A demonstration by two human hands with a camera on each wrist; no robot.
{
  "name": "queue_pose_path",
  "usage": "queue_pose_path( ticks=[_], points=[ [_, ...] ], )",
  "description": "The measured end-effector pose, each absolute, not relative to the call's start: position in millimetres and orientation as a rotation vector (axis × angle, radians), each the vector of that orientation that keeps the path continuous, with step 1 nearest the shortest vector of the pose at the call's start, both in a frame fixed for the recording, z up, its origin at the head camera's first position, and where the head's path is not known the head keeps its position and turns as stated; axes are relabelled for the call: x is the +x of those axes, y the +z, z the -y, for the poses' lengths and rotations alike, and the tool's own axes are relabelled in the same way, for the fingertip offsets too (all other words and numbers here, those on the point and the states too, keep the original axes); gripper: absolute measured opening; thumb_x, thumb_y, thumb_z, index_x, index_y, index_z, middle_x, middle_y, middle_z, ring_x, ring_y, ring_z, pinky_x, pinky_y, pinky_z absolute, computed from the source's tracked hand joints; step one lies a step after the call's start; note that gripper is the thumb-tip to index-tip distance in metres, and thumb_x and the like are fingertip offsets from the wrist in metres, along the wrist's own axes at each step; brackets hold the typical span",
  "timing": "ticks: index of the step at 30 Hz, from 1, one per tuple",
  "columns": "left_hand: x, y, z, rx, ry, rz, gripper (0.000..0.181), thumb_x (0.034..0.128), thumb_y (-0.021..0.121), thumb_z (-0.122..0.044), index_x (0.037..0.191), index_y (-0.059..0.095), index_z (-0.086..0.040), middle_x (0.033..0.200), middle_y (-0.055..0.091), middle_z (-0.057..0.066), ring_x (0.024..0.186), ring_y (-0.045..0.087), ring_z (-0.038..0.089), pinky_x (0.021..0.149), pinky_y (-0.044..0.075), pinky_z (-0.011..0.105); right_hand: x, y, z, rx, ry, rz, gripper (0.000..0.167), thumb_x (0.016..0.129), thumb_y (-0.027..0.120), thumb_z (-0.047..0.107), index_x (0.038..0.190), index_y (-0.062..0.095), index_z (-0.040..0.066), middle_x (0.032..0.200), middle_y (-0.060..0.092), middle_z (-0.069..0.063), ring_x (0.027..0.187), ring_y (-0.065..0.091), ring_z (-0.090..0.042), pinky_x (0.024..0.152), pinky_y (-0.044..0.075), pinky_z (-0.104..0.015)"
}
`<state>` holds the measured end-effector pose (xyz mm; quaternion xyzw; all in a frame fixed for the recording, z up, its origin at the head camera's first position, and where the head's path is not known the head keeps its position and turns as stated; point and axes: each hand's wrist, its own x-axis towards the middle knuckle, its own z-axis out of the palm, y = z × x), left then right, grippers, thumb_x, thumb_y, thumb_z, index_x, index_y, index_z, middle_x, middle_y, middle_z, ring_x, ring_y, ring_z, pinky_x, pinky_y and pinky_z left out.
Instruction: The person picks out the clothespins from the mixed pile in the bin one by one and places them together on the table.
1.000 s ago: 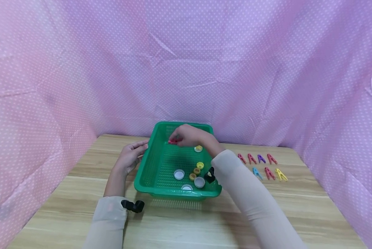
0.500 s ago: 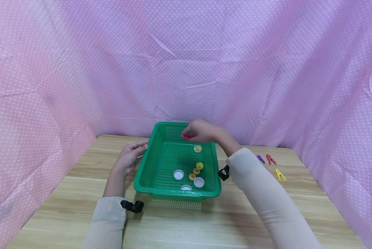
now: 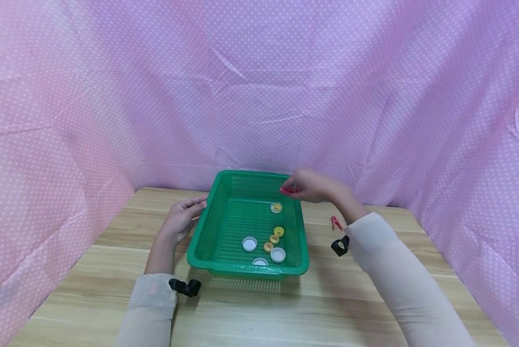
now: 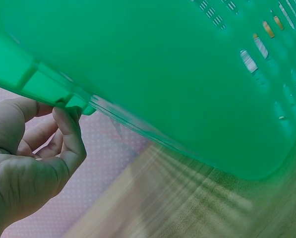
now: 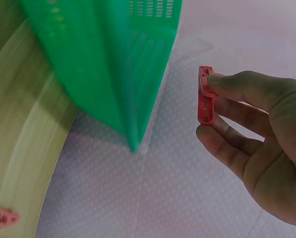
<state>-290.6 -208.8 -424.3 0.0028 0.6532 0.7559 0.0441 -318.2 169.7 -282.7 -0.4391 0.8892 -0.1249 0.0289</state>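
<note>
My right hand (image 3: pixel 309 186) pinches a red clothespin (image 5: pixel 206 95) between thumb and fingers, above the far right corner of the green basket (image 3: pixel 193 248). In the right wrist view the clothespin is apart from the basket wall. On the basket's left side, my left hand (image 4: pixel 43 144) grips the rim with thumb and fingertips. Inside the basket, mostly toward the right and front, lie several bottle caps: white ones (image 3: pixel 249 244), a grey-white one (image 3: pixel 278 255), a yellow one (image 3: pixel 278 232) and small brown ones (image 3: pixel 268 247).
Another red clothespin (image 3: pixel 336 222) lies on the wooden table (image 3: pixel 328 313) right of the basket; my right arm hides the area beyond it. A pink dotted curtain (image 3: pixel 259 96) hangs behind and beside the table.
My right hand has moved right with the red clothespin, from inside the basket to over its right edge. Its arm now covers most clothespins on the table. My left hand has stayed put.
</note>
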Motion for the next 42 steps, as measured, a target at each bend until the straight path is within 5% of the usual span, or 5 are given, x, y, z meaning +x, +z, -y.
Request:
queue_pose_path(
  ticks=[12, 34, 42],
  points=[
    [-293, -427, 210, 0.028, 2.300, -2.000, 0.046, 0.1026, 0.066, -0.018, 0.141, 0.057, 0.004, 0.106, 0.073, -0.004, 0.090, 0.069, 0.009, 0.082, 0.058, 0.027, -306, -293, -222, -1.221, -0.406, -2.867, 0.023, 0.092, 0.072, 0.001, 0.114, 0.076, 0.000, 0.101, 0.074, -0.010, 0.088, 0.067, -0.020, 0.079, 0.060, -0.040],
    [-291, -425, 209, 0.040, 2.301, -2.016, 0.043, 0.1030, 0.065, -0.017, 0.140, 0.058, 0.004, 0.107, 0.072, -0.003, 0.089, 0.068, 0.009, 0.081, 0.058, 0.028, -285, -349, -292, -1.103, -0.435, -2.899, 0.024, 0.091, 0.074, 0.001, 0.115, 0.073, -0.001, 0.083, 0.069, 0.002, 0.069, 0.060, -0.009, 0.061, 0.053, -0.025],
    [-290, -425, 209, 0.029, 2.312, -2.008, 0.042, 0.1026, 0.065, -0.017, 0.139, 0.059, 0.003, 0.107, 0.072, -0.002, 0.089, 0.068, 0.009, 0.081, 0.058, 0.028, -274, -375, -300, -1.048, -0.433, -2.913, 0.029, 0.092, 0.075, 0.007, 0.120, 0.072, -0.003, 0.096, 0.069, -0.002, 0.080, 0.057, -0.013, 0.068, 0.050, -0.027]
  ],
)
